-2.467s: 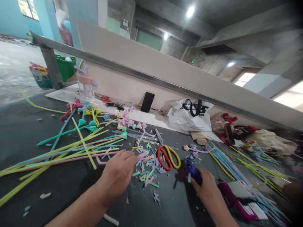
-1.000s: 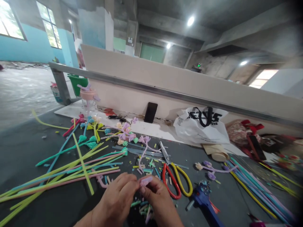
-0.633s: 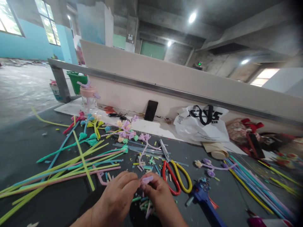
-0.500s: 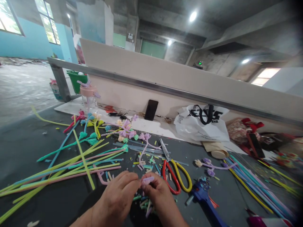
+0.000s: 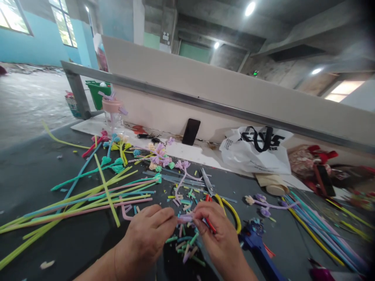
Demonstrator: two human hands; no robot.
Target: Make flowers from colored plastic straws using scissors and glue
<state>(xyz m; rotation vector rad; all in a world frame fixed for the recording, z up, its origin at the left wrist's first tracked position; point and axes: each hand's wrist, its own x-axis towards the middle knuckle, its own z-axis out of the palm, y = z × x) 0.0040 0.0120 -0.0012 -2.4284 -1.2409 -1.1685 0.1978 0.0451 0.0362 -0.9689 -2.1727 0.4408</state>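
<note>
Since the earlier frame, the right hand (image 5: 221, 238) had been shifted over the scissors (image 5: 225, 208) — a lilac stem piece (image 5: 185, 219) was pinched in both grips (left hand (image 5: 146, 238) fingertips closed) above the desk (image 5: 73, 238).

Around your work: a cluttered dark surface (image 5: 35, 171)

On your left lie long straws (image 5: 82, 199) in green, pink and blue, with finished straw flowers (image 5: 158, 156) beyond them. Ahead, a black phone (image 5: 191, 132) leans on the pale partition (image 5: 205, 89), a pink-lidded bottle (image 5: 113, 113) stands farther left, and a white plastic bag (image 5: 256, 152) sits to your right. A blue glue gun (image 5: 258, 246) lies near, with more straws (image 5: 316, 226) past it.
</note>
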